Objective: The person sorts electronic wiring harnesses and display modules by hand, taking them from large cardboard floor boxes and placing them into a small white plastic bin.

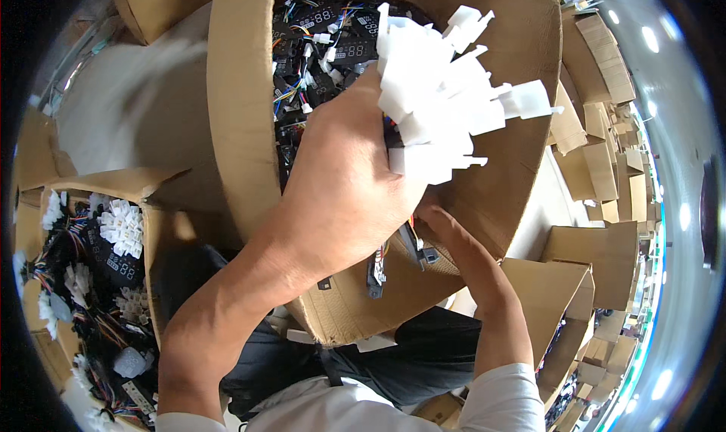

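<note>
My left hand (349, 160) is closed round a thick bunch of white plastic connectors (446, 84), raised over a large open cardboard box (243, 92). Bits of coloured wire and something dark show between the connectors and my fingers. Behind and below it is my right hand (432, 211), its fingers hidden by the left hand. Near my right hand, narrow black boards (412, 244) with coloured wires hang or lie by the box's near flap; what bears them is hidden. Deeper in the box lie many black display boards (354, 52) with wires and small white plugs.
At the left stands a smaller cardboard box (151, 258) filled with bunched wired boards and white connectors (121, 228). More open boxes (556, 296) stand at the right, with a long row of cartons (605, 160) beyond. My legs (423, 345) are under the large box's near edge.
</note>
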`<state>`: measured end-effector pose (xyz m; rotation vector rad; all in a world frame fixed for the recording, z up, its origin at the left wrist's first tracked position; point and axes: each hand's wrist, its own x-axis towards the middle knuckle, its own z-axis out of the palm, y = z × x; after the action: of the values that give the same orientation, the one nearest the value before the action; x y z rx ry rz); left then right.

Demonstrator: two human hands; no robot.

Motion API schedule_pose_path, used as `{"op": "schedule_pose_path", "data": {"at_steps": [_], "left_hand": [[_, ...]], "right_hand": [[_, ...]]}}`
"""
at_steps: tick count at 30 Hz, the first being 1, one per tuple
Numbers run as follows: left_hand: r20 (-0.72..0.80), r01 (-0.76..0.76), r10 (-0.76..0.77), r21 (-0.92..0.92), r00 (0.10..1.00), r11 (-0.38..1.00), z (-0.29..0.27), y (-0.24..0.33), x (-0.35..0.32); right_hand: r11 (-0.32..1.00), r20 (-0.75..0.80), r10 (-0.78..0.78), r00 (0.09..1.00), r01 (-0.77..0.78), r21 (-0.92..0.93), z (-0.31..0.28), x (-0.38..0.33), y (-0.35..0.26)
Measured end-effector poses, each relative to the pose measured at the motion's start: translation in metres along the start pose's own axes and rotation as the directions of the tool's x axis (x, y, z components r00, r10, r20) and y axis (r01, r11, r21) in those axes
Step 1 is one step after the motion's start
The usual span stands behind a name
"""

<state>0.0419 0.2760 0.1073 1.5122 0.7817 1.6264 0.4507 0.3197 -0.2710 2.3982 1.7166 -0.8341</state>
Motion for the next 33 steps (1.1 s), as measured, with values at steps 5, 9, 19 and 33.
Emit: {"op": "schedule_pose_path", "data": {"at_steps": [5,9,19,33], "left_hand": [[-0.107,0.133,-0.125,0.068,0.986,0.989,-0.003,0.012,0.003],[-0.010,0.215,-0.215,0.048,0.977,0.975,-0.012,0.020,0.002],[0.163,0.049,-0.026,-0.136,0.986,0.990,0.017,0.008,-0.015],[0.194,0.193,-0.172,-0.099,0.966,0.976,-0.017,0.037,-0.023]], "right_hand": [[0.994,0.323,-0.101,0.941,0.110,-0.012,-0.090,-0.073,-0.050],[0.991,0.411,-0.126,0.903,0.091,0.103,-0.195,-0.184,-0.136],[0.700,0.144,-0.683,0.716,0.698,-0.151,-0.289,-0.296,-0.215],[0.518,0.162,-0.837,0.522,0.663,0.541,-0.328,-0.307,-0.310]]}}
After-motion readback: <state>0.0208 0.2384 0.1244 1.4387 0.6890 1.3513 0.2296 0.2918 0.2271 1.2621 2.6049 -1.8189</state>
